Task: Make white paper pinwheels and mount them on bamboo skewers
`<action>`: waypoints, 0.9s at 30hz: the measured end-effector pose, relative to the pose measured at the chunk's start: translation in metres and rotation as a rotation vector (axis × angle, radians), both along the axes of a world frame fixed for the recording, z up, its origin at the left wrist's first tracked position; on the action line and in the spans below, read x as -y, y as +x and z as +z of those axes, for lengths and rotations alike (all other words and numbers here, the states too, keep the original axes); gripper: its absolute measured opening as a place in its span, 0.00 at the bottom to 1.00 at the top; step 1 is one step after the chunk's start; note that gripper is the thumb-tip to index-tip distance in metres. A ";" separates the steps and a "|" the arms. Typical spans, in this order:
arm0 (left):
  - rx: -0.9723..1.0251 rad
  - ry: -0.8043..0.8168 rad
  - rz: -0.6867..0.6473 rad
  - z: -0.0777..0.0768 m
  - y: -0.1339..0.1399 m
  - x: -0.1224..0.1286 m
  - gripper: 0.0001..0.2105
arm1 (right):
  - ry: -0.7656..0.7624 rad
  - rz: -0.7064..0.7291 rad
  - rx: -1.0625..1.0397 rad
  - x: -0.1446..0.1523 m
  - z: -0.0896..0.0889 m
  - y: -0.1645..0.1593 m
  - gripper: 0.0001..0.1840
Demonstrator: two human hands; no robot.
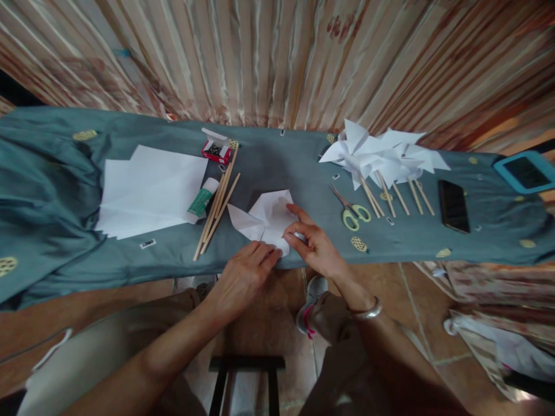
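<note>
A partly folded white paper pinwheel (274,212) lies at the front of the cloth-covered table, one blade pointing left and another standing up at the top. My left hand (247,276) holds its near edge, fingers and thumb pressed together on the paper. From the right, my right hand (318,248) pinches a corner of the same sheet between thumb and fingers, with the index finger stretched over it. Just left of the pinwheel are several wooden sticks (222,199). Green-handled scissors (350,212) rest open to the right.
A glue stick (203,196) lies on stacked white paper (147,188). Behind it stands an open red box (217,151) of small dark pieces. Finished pinwheels (377,153) on sticks, a black phone (453,205) and a blue-framed device (526,171) are at the right. A curtain (260,63) hangs behind.
</note>
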State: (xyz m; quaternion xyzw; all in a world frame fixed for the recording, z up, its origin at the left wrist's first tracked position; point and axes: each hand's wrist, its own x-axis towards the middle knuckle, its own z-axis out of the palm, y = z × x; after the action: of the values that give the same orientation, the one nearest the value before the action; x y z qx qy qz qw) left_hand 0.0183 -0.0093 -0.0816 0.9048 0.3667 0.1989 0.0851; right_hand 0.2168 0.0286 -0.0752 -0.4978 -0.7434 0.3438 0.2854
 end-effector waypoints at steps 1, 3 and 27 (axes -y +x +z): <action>0.000 0.001 0.001 0.000 0.000 0.001 0.13 | 0.005 -0.028 -0.012 -0.001 -0.001 -0.002 0.09; 0.001 0.002 0.006 -0.001 0.000 0.002 0.14 | 0.012 -0.073 -0.024 -0.003 -0.003 -0.007 0.08; 0.060 -0.163 -0.013 -0.005 -0.001 0.008 0.18 | 0.188 -0.259 0.100 -0.002 -0.018 -0.030 0.07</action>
State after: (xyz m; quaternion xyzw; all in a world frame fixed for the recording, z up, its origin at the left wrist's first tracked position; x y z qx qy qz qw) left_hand 0.0175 -0.0169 -0.0864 0.8909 0.3732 0.1949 0.1706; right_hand 0.1867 0.0306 -0.0937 -0.5772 -0.7149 0.2080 0.3353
